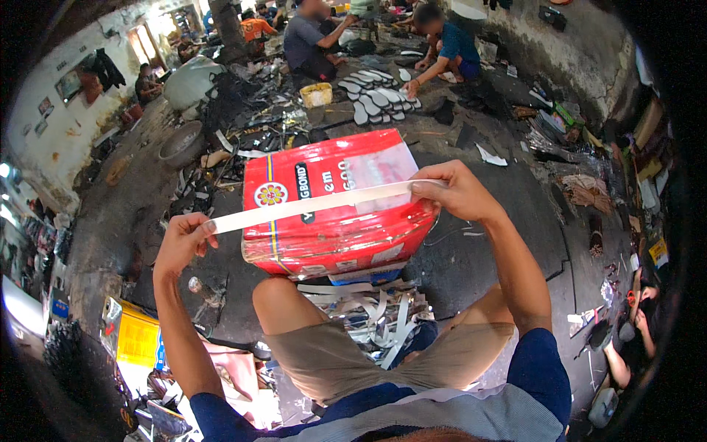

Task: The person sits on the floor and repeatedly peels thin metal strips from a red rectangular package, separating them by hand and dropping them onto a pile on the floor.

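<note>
A long white strip (317,205) is stretched between my two hands, above a red cardboard box (335,250). My left hand (184,239) pinches the strip's left end between thumb and fingers, out beyond the box's left side. At the other end, my right hand (456,191) grips the strip near the box's upper right corner. The strip slants up slightly toward the right; whether it touches the box top I cannot tell. Between my knees lies a heap of loose white strips (383,320), close to the box's near side.
Ahead, pale sole-shaped pieces (375,96) lie in rows beside a yellow tub (317,94). Two people crouch behind them. A yellow container (136,335) stands at lower left, a round basin (182,142) at upper left. Scraps litter the floor; another person's arm (617,365) shows at lower right.
</note>
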Available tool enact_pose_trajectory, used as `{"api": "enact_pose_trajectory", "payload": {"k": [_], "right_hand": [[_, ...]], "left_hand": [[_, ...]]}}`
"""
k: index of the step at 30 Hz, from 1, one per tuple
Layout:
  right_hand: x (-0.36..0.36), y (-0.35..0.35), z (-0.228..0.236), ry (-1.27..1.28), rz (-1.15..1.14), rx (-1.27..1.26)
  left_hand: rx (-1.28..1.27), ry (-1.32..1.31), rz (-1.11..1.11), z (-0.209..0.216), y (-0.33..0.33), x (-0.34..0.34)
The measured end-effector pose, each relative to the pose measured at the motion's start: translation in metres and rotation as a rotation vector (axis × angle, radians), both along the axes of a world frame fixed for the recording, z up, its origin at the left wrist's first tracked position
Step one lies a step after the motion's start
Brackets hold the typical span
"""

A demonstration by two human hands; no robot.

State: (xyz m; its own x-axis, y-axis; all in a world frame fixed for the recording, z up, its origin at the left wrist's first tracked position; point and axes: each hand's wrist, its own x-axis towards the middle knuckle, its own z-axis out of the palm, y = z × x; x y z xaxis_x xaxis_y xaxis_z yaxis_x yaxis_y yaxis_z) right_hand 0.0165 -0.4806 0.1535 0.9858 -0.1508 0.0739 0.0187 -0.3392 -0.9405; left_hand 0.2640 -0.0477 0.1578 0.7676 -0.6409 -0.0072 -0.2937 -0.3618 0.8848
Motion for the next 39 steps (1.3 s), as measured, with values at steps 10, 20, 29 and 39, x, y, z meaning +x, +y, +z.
{"api": "enact_pose_trajectory", "payload": {"k": [10, 20, 29, 39], "right_hand": [[0.062, 0.019, -0.026, -0.083, -0.265, -0.686], [0.039, 0.016, -0.03, -0.229, -0.372, -0.906], [0.027, -0.001, -0.034, -0.359, -0.265, -0.99], [0.029, -0.018, -0.027, -0.339, 0.008, -0.886]], "left_hand": [[-0.06, -0.8, 0.136, -0.026, -0.168, -0.015], [-0.269, -0.279, -0.199, -0.077, -0.283, -0.077], [-0.309, -0.553, -0.2, -0.077, -0.284, -0.091], [-0.326, -0.498, -0.219, -0.077, -0.281, -0.091]]}}
